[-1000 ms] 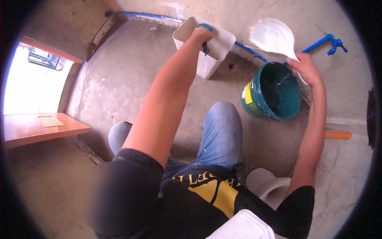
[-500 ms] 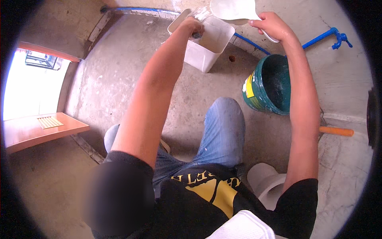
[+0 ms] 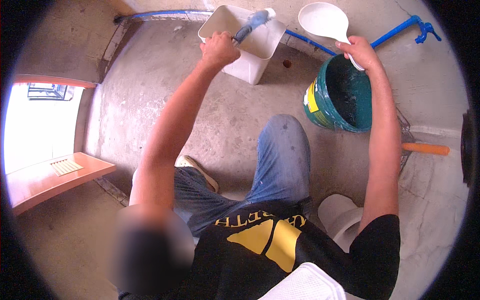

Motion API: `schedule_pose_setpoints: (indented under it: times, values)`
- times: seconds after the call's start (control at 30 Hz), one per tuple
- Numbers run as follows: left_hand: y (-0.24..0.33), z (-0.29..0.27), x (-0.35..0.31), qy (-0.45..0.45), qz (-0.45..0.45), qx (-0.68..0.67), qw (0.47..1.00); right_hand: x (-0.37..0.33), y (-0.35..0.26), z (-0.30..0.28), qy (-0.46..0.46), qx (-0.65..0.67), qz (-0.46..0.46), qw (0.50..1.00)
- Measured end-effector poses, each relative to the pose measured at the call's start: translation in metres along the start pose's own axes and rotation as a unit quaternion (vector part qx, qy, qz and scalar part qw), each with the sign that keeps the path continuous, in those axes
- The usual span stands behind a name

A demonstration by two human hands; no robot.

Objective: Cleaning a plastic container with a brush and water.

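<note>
My left hand (image 3: 220,49) is closed round the grip of a scrub brush (image 3: 252,26) with a grey-blue handle and pale bristles at its far end. The brush is over the open mouth of a white rectangular bin (image 3: 245,71), which stands on the concrete floor near the far wall. To the right, my right hand (image 3: 362,52) holds the handle of a white water dipper (image 3: 324,19), its round bowl turned toward me. Below that hand sits a green bucket (image 3: 327,107) with a yellow label; my right forearm runs past its right side.
A blue pipe with a tap (image 3: 426,32) runs along the right wall. An orange handle (image 3: 426,148) lies beside my right forearm. A drain hole (image 3: 287,63) is in the floor. A pale bowl-like fixture (image 3: 335,212) stands by my right side, a brown bench (image 3: 65,177) at left.
My left hand has drawn back and lifted the brush out of the bin. The dipper has moved right, away from the bin, and the splashing water beside it is gone.
</note>
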State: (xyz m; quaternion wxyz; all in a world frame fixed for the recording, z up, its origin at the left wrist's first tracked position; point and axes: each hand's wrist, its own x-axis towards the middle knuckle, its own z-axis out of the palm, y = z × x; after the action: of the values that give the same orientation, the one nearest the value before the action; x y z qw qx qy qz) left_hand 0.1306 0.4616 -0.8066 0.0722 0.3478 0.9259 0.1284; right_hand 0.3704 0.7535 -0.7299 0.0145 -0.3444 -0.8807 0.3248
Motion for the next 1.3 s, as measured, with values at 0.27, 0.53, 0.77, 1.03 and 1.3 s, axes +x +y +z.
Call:
schedule_pose_setpoints:
  times: [0.27, 0.53, 0.77, 1.03, 1.3]
  values:
    - [-0.001, 0.043, -0.006, 0.117, 0.138, 0.008, 0.983, -0.019, 0.034, 0.009, -0.007, 0.033, 0.017, 0.999]
    - [-0.031, 0.048, 0.021, 0.141, 0.247, -0.011, 0.959, -0.022, 0.019, 0.032, -0.004, 0.058, 0.035, 0.998]
    - [-0.054, 0.055, 0.068, 0.22, -0.057, -0.391, 0.892, -0.023, 0.02, 0.022, 0.023, 0.065, 0.045, 0.997]
    - [-0.053, 0.103, 0.048, 0.217, -0.209, -0.642, 0.705, -0.02, 0.02, 0.013, 0.079, 0.022, 0.048, 0.995]
    - [-0.065, 0.163, 0.038, 0.242, -0.374, -0.634, 0.633, -0.008, 0.003, 0.013, 0.099, -0.058, 0.047, 0.992]
